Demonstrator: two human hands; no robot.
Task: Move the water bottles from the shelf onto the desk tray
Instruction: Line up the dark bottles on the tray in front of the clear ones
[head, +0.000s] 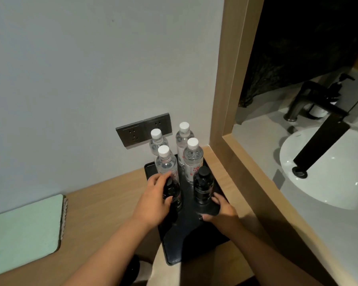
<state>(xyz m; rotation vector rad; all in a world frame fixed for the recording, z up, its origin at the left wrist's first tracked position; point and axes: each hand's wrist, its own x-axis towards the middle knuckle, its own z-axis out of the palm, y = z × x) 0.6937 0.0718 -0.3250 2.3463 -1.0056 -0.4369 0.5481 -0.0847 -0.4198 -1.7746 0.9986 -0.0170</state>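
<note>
A black tray [194, 244] lies on the wooden desk [103, 203] against the wall. Several clear water bottles with white caps [192, 159] stand upright at the tray's far end. In front of them stand two dark bottles with black caps. My left hand [153, 201] is wrapped around the left dark bottle [173, 193], whose top is hidden by my fingers. My right hand [221, 211] rests at the base of the right dark bottle [204, 184], fingers touching it from the near right side.
Two grey wall sockets [143, 129] sit behind the bottles. A pale green mat [25, 230] lies on the desk at the left. A wooden frame [227, 100] borders the tray's right side; beyond it are a white basin [327, 172] and a dark tap [318, 96].
</note>
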